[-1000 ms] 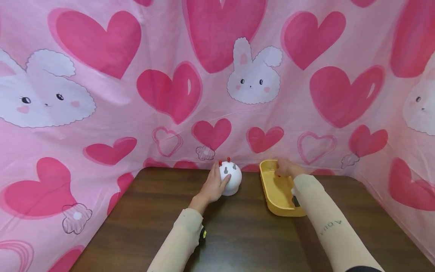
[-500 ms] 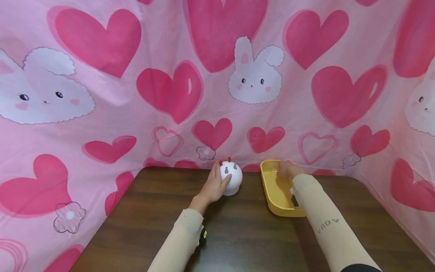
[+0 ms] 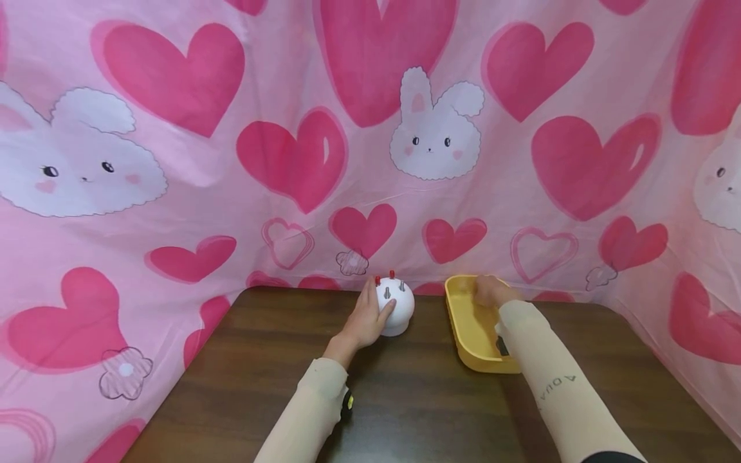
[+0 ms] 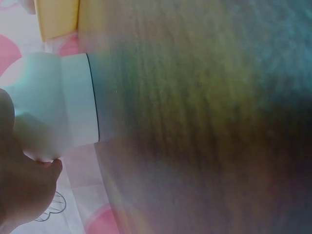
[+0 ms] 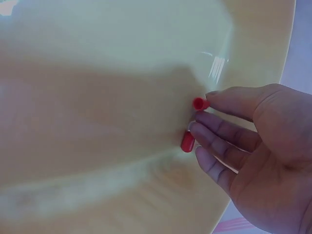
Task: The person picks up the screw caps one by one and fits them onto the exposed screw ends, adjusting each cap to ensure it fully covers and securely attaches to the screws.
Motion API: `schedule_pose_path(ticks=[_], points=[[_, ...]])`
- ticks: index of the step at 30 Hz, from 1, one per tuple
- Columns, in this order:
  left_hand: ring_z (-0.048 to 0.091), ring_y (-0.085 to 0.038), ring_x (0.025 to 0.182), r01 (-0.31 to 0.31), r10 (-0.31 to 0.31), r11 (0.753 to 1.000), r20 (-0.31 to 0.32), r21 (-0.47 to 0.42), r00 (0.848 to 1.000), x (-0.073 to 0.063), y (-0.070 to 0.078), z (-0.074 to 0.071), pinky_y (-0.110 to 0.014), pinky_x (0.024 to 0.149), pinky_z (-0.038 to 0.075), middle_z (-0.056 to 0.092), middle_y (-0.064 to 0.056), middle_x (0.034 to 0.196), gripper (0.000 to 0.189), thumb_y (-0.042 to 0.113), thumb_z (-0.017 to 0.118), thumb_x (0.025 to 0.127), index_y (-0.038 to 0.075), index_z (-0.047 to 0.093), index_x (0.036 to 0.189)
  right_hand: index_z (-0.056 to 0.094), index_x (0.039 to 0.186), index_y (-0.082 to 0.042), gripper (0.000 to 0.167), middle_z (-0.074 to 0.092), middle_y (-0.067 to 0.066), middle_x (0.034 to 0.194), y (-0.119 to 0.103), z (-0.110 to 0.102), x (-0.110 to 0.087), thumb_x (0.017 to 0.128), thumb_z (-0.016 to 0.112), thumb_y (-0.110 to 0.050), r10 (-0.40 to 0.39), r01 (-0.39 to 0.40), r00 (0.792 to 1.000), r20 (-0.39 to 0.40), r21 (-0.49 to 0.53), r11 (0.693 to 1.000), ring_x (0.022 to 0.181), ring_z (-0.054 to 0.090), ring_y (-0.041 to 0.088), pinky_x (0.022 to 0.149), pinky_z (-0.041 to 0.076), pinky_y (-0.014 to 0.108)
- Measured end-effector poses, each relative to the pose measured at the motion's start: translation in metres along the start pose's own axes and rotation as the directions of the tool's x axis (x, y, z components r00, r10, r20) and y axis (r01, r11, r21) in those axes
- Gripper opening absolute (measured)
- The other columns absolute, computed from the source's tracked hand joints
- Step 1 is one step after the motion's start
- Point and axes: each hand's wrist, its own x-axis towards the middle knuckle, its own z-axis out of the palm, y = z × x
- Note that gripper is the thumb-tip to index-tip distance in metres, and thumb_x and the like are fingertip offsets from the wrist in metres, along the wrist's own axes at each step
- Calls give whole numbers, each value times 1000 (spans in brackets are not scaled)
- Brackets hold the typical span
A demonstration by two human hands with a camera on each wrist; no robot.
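A white ball-shaped body on a short round base (image 3: pixel 399 316) stands on the table. Red caps (image 3: pixel 392 274) cover two of the studs on its top, while two grey metal studs (image 3: pixel 387 293) are bare. My left hand (image 3: pixel 363 321) holds its left side, thumb on the front. Over to the right, my right hand (image 3: pixel 491 290) reaches into a yellow tray (image 3: pixel 463 344). In the right wrist view its thumb and forefinger pinch a small hollow red cap (image 5: pixel 199 104). A second red cap (image 5: pixel 187 142) lies on the tray bottom beside the other fingertips.
The dark wooden table (image 3: pixel 417 411) runs back to a pink cloth (image 3: pixel 498 193) printed with hearts and rabbits. The tray stands to the right of the white body, with a strip of table between them. My right forearm (image 3: pixel 561 386) crosses the tray's right side.
The right hand stays within the far part of the tray, shifting only slightly. A red spot under its fingers a second ago is now hidden in the head view. The left hand keeps its place.
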Motion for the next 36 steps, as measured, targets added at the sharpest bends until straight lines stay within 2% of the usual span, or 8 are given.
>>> schedule_pose_path(ticks=[6, 11, 17, 22, 26, 30, 33, 36], points=[[17, -37, 155, 3, -3, 1000, -9, -3, 1000, 0, -2, 2, -51, 122, 24, 13, -24, 168, 87, 51, 46, 106, -4, 8, 161, 70, 72, -7, 8, 59, -1, 65, 3, 3, 5, 74, 65, -1, -20, 17, 999, 44, 73, 997, 64, 51, 16, 57, 43, 27], [18, -37, 155, -4, 4, 1000, -11, 0, 1000, -1, 2, 0, -51, 122, 25, 14, -24, 167, 86, 50, 45, 106, -5, 9, 161, 70, 73, -7, 6, 60, 0, 68, 0, 0, 1, 70, 67, -3, -26, 23, 998, 49, 53, 998, 66, 52, 19, 57, 44, 29], [19, -38, 154, -8, 8, 1000, -9, -3, 1000, -1, 2, -1, -51, 122, 24, 15, -25, 167, 85, 50, 45, 106, -5, 9, 161, 70, 75, -8, 2, 61, 0, 68, -5, -3, -6, 75, 70, -6, -40, 34, 996, 78, 77, 996, 65, 52, 16, 60, 44, 27], [20, -40, 153, -15, 15, 1000, -12, -10, 1000, -3, 1, 0, -53, 121, 26, 15, -26, 166, 85, 48, 46, 106, -6, 10, 160, 73, 77, 0, 9, 67, 1, 68, -10, -3, -8, 82, 69, -7, -56, 22, 987, 148, 220, 975, 63, 55, 10, 58, 47, 24], [20, -39, 154, -5, 5, 1000, -4, -12, 1000, -4, 2, -1, -54, 121, 27, 15, -25, 167, 85, 49, 46, 106, -6, 10, 160, 72, 90, 9, 14, 71, 7, 76, -10, 0, -10, 88, 66, -2, -83, -6, 980, 180, 445, 895, 70, 61, 13, 65, 54, 30], [20, -40, 154, 2, -2, 1000, -11, -23, 1000, -4, 3, -3, -55, 121, 27, 15, -25, 167, 85, 48, 47, 106, -6, 11, 160, 65, 94, 19, 15, 62, 7, 71, -11, 1, -11, 90, 59, 5, -120, -16, 980, 161, 660, 751, 70, 57, 16, 68, 54, 32], [20, -40, 154, -5, 4, 999, -16, -32, 1000, -3, 2, -2, -55, 121, 27, 15, -26, 167, 85, 47, 48, 106, -7, 11, 160, 59, 95, 25, 16, 61, 8, 73, -13, 1, -13, 91, 56, 10, -142, -20, 979, 147, 759, 651, 70, 57, 18, 73, 56, 35], [19, -40, 154, -7, 7, 999, -18, -32, 1000, -3, 2, -2, -55, 121, 26, 15, -26, 167, 85, 47, 48, 106, -7, 11, 160, 61, 98, 25, 18, 69, 13, 81, -18, -2, -14, 93, 57, 9, -155, 3, 980, 124, 773, 634, 76, 63, 19, 81, 60, 42]])
